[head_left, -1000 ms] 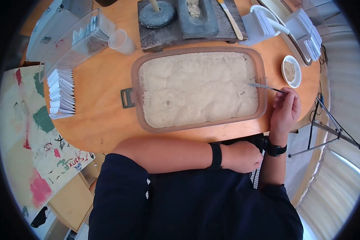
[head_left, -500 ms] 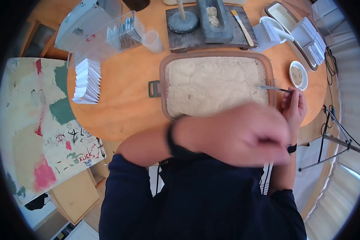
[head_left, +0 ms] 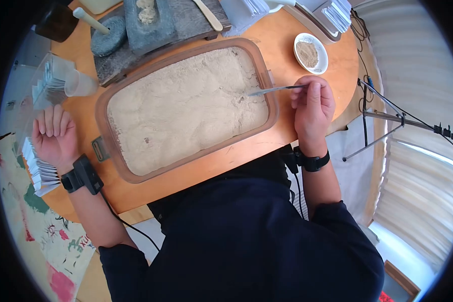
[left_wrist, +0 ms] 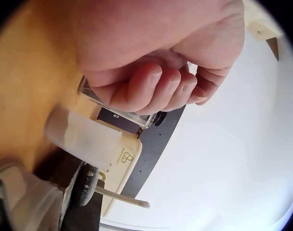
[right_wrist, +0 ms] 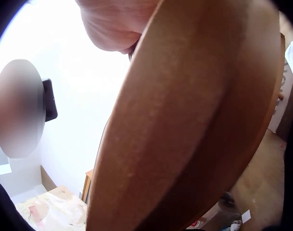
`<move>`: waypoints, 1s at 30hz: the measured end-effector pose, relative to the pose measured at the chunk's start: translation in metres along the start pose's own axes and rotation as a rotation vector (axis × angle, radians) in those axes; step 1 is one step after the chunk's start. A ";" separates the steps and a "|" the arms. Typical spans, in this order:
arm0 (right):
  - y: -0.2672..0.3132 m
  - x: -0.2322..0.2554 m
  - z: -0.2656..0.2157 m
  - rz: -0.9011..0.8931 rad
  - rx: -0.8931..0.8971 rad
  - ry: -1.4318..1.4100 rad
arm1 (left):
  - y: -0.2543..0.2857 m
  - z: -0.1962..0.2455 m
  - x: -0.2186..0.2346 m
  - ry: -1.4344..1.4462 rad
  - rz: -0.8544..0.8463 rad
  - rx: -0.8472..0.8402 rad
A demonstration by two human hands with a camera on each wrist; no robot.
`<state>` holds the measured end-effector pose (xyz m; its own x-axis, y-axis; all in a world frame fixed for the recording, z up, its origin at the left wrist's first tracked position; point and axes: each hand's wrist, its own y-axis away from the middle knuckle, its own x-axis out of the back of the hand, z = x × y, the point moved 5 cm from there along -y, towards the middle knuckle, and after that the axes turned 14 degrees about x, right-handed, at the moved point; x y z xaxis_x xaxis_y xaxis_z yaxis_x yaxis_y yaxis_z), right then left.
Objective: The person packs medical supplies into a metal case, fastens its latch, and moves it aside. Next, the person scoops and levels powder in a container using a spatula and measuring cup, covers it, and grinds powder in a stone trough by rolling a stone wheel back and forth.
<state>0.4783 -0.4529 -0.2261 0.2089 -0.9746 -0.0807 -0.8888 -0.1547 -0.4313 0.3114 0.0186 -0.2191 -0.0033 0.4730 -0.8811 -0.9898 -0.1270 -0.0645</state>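
the right hand (head_left: 313, 105) pinches a thin metal tool with a dark handle and a flat pale end (head_left: 274, 90). a pinch likely suits such a skinny handle. the tool reaches over the right side of a brown plastic tub with round corners (head_left: 102, 113), and its flat end is at the soft tan powder (head_left: 181, 110) inside; i cannot tell if it touches. the hand is outside the tub, maybe to keep clear of the powder. a small white bowl with brown powder (head_left: 322, 59) sits just past that hand, probably for easy reach. the left hand (head_left: 55, 133) has fingers loosely bent and holds nothing. it is near a row of folded white papers (head_left: 41, 173) on the orange wood counter (head_left: 284, 136). they line up close together, perhaps so they don't tip over
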 end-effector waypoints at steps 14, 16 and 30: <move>-0.014 -0.013 -0.035 -0.341 0.418 0.454 | -0.004 -0.006 0.014 -0.002 0.130 0.167; -0.015 -0.014 -0.034 -0.368 0.401 0.475 | -0.003 -0.007 0.015 0.013 0.151 0.164; -0.050 -0.032 -0.011 -0.350 -0.190 0.335 | -0.006 -0.010 0.010 -0.033 0.109 0.184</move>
<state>0.5119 -0.4160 -0.1921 0.3921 -0.8530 0.3445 -0.8542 -0.4766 -0.2077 0.3183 0.0152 -0.2324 -0.1134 0.4940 -0.8620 -0.9926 -0.0190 0.1197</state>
